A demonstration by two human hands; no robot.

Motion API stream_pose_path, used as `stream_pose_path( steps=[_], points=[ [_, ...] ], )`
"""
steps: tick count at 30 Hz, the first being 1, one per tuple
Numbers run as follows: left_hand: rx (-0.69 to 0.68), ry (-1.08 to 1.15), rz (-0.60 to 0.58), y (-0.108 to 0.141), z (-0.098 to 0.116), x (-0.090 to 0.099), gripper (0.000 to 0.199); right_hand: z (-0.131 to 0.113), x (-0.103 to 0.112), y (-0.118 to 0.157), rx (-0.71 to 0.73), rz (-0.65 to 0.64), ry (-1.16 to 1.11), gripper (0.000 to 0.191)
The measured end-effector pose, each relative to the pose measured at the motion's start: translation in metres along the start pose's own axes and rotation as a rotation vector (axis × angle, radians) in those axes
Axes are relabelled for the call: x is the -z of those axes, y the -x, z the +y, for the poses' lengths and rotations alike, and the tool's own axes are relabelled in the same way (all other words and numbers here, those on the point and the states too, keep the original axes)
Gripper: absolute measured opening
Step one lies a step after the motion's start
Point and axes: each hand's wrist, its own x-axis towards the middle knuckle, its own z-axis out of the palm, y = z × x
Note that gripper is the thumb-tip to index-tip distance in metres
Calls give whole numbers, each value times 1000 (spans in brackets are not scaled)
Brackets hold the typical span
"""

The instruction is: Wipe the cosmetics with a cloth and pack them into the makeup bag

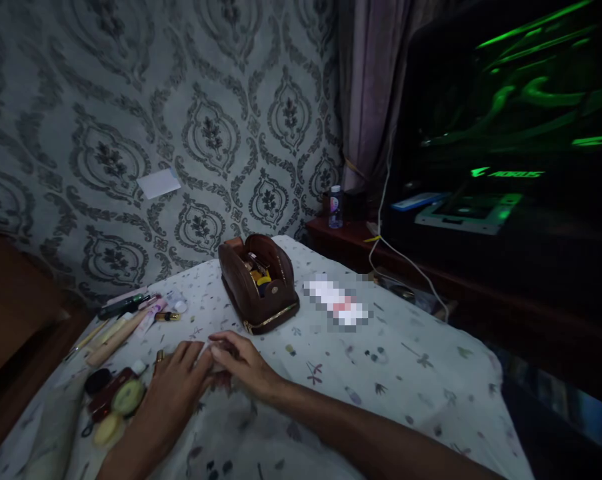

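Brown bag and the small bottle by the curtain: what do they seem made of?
The bag looks like smooth leather or imitation leather, softly sheened, with a metallic gold zip. The bottle seems clear plastic, being see-through; glass is possible.

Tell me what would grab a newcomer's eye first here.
Probably the glowing green AORUS lettering and streaks of green light on the dark surface at the upper right. Next, the open brown bag near the middle of the printed white cloth, with small things showing inside. Just in front of it, the left hand and right hand come together over the cloth.
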Motion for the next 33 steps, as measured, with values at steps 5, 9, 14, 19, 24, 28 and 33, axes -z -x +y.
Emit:
stream_pose_path(
  steps=[5, 9, 14, 19, 24, 28, 33],
  points=[
    [47, 143, 185, -2, -5, -1, 35, 11, -2, -3, -99, -12, -170, 63],
    [199, 291, 236, -6, -7, -6, 36, 19, -1, -3, -71, -85, -134, 62],
    [373, 404, 163, -7, 2, -4, 31, 25, 0, 1, -41, -108, 45, 49],
    [508, 740, 195, -5, -4, 3, 39, 24, -3, 4, 11, -179, 198, 39],
    [667, 927, 217, -1, -16, -4, 52, 22, -2, 4, -48, -233, 182, 41],
    [794, 1124, 263, 1, -16, -11, 60, 20, 0, 5, -32, -187, 234, 42],
    [911, 1339, 328, -1, -6, -13, 65, 20, -2, 5, -124, -122, 144, 44]
  ],
)
